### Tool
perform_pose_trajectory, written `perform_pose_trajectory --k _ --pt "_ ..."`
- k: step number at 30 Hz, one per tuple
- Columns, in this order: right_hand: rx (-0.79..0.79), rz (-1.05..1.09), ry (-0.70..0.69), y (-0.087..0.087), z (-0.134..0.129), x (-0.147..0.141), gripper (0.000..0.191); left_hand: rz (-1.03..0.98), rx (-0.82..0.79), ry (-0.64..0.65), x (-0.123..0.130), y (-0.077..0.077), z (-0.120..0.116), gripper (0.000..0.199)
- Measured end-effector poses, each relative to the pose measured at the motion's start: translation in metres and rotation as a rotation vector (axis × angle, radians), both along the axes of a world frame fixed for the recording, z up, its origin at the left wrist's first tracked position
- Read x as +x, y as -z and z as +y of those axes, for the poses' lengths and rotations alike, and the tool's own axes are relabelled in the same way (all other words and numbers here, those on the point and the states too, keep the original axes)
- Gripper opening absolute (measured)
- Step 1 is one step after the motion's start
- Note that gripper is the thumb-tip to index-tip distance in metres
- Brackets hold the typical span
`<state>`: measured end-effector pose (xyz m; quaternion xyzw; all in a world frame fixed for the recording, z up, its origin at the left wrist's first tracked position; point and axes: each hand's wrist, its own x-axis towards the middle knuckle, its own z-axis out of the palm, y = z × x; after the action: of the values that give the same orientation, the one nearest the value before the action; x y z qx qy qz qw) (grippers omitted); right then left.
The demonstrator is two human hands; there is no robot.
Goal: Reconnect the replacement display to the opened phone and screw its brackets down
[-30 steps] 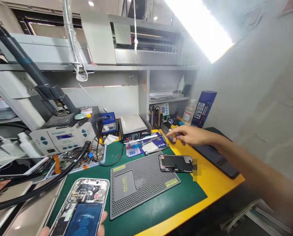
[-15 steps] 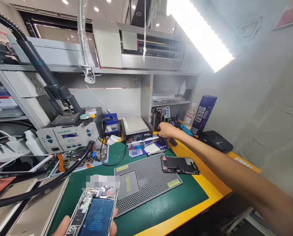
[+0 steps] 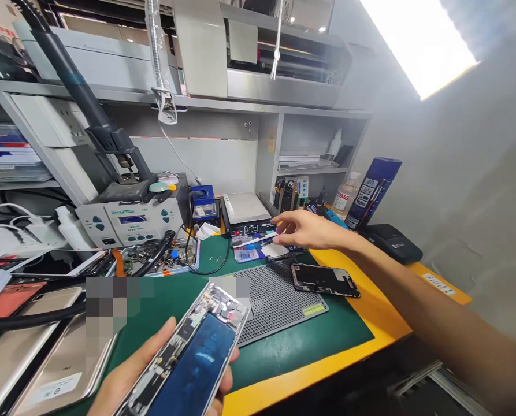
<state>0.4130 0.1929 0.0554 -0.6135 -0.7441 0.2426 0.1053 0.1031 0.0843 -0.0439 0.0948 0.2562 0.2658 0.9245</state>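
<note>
My left hand [image 3: 143, 352] holds an opened phone body [image 3: 192, 352] at the bottom centre, with its blue battery and inner parts facing up. Thumb and fingers press on its two long edges. Out past the mat, my right hand [image 3: 303, 228] has its thumb and fingertips around the end of a thin white tool [image 3: 253, 240], over some blue and white cards [image 3: 245, 254]. A detached phone screen [image 3: 325, 279] lies back side up on the right part of the grey perforated mat [image 3: 275, 300].
At the left stand a soldering station [image 3: 132, 222] and a tray of small parts [image 3: 184, 257], with several phone or tablet shells in front. A hot plate [image 3: 247, 211] is behind the cards. A black box [image 3: 392, 242] sits at the right.
The phone body in my left hand has risen and moved right. My right hand has come away from the tool holders toward the cards, now with the white tool. The view has shifted.
</note>
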Motion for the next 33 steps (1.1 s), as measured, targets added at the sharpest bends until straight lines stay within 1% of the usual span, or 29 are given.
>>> perform_pose_trajectory --k 2,3,5,6,8,10,11,13,15,17,18,21,25,30,33 --pt "-0.033 0.114 -0.187 0.0 -0.032 -0.006 0.096 0.008 0.023 0.094 0.003 -0.005 0.007 0.075" --pt "-0.049 0.149 -0.242 0.002 -0.047 -0.01 0.108 0.041 0.024 0.112 0.005 -0.006 0.01 0.076" --pt "-0.059 0.188 -0.301 0.011 -0.07 -0.018 0.112 0.078 0.013 0.165 0.009 -0.008 0.014 0.081" --pt "-0.079 0.224 -0.308 0.016 -0.077 -0.022 0.112 0.084 0.023 0.186 0.011 -0.008 0.015 0.083" --pt "-0.205 0.479 -0.206 0.028 -0.086 -0.032 0.097 0.061 0.072 0.203 0.016 -0.007 0.015 0.081" --pt "-0.338 0.718 -0.113 0.037 -0.089 -0.042 0.078 0.029 0.124 0.207 0.021 -0.006 0.012 0.074" --pt "-0.387 0.789 -0.095 0.041 -0.09 -0.047 0.069 0.022 0.14 0.21 0.023 -0.006 0.01 0.071" --pt "-0.46 0.863 -0.057 0.046 -0.093 -0.057 0.056 0.03 0.162 0.215 0.026 -0.006 0.006 0.065" --pt "-0.538 0.936 0.043 0.049 -0.099 -0.065 0.048 0.036 0.175 0.217 0.027 -0.007 0.001 0.061" --pt "-0.585 1.007 0.147 0.051 -0.106 -0.072 0.043 0.015 0.181 0.212 0.026 -0.006 -0.003 0.056" --pt "-0.594 1.034 0.178 0.053 -0.109 -0.074 0.041 0.001 0.179 0.2 0.026 -0.005 -0.005 0.055" --pt "-0.598 1.074 0.191 0.057 -0.115 -0.079 0.034 -0.04 0.186 0.173 0.023 0.004 -0.006 0.051" --pt "-0.629 1.093 0.209 0.061 -0.117 -0.082 0.029 -0.084 0.224 0.181 0.022 0.012 -0.004 0.052" --pt "-0.641 1.138 0.223 0.062 -0.116 -0.084 0.027 -0.111 0.194 0.208 0.026 0.009 -0.005 0.056" --pt "-0.635 1.126 0.222 0.061 -0.116 -0.081 0.034 -0.116 0.2 0.222 0.025 0.007 -0.006 0.056"
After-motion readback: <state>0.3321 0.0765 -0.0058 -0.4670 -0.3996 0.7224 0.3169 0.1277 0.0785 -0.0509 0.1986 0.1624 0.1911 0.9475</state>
